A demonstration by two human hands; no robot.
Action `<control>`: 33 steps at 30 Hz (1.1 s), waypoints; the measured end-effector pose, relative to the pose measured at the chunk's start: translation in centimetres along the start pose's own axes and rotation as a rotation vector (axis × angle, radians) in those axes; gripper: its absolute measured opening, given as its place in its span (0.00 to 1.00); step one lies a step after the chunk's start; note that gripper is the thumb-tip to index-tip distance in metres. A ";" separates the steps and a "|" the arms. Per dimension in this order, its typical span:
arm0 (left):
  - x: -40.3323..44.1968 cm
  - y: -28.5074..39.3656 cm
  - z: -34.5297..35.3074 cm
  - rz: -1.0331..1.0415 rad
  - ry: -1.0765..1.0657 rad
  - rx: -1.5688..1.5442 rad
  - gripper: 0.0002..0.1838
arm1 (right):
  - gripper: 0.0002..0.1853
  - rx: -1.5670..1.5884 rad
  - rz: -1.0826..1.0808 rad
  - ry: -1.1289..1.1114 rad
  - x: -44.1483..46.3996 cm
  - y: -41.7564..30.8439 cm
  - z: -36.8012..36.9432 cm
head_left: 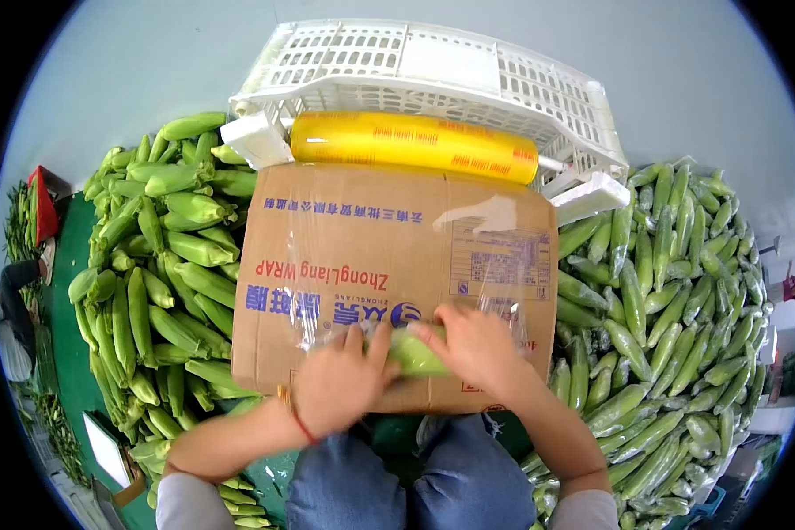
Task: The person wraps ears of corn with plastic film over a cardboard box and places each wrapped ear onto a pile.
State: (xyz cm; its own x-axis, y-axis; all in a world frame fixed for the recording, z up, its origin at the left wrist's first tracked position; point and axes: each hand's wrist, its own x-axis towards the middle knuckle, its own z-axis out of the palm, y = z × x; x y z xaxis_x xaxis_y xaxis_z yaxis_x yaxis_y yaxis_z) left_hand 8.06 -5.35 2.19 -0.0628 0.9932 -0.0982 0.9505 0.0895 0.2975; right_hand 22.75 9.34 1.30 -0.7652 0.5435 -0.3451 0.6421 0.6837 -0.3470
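Note:
A green ear of corn (418, 352) in its husk lies crosswise near the front edge of a cardboard box (344, 238). My left hand (343, 375) closes over the corn's left end, its fingers curled and slightly blurred. At the right end, my right hand (475, 347) grips the corn with thumb and fingers. Clear plastic film (503, 307) spreads over the box top around both hands, its outline hard to follow. Behind the box, a yellow roll of cling film (413, 146) rests on a rod between white supports.
Unwrapped ears of corn (172, 256) are heaped at the left. Film-wrapped ears (658, 309) form a pile at the right. A white plastic crate (450, 62) stands behind the roll. Another person's leg (18, 305) shows at the far left.

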 end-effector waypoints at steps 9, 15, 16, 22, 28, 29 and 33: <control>6.3 -4.0 2.5 -0.086 0.542 0.148 0.26 | 0.30 -0.194 -0.521 0.596 0.8 0.7 0.2; 3.1 -2.1 1.3 0.082 0.370 -0.080 0.17 | 0.34 -0.259 -0.461 0.369 0.8 1.5 1.4; 1.4 -1.6 1.6 0.103 0.331 -0.120 0.25 | 0.34 -0.237 -0.456 0.256 -0.2 0.9 0.9; 5.9 -5.1 2.1 0.072 0.338 -0.021 0.34 | 0.32 -0.234 -0.620 0.511 2.7 0.9 -0.3; 17.7 -11.0 3.0 0.102 -0.026 0.096 0.35 | 0.34 -0.361 -0.550 0.323 8.3 1.1 -1.8; 18.2 -10.2 3.0 0.104 -0.117 0.150 0.32 | 0.35 -0.310 -0.536 0.296 7.2 1.4 -1.4; 13.9 -7.0 -4.3 0.082 -0.224 0.191 0.16 | 0.33 -0.123 -0.659 0.243 4.3 0.8 -0.8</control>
State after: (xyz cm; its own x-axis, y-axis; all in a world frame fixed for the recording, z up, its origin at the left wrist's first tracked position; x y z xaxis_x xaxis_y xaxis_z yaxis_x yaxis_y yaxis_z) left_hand -0.74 8.17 2.84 0.0656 0.9533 -0.2948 0.9909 -0.0275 0.1315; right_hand 19.88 12.59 0.20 -0.9904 0.0816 0.1119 0.0430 0.9494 -0.3110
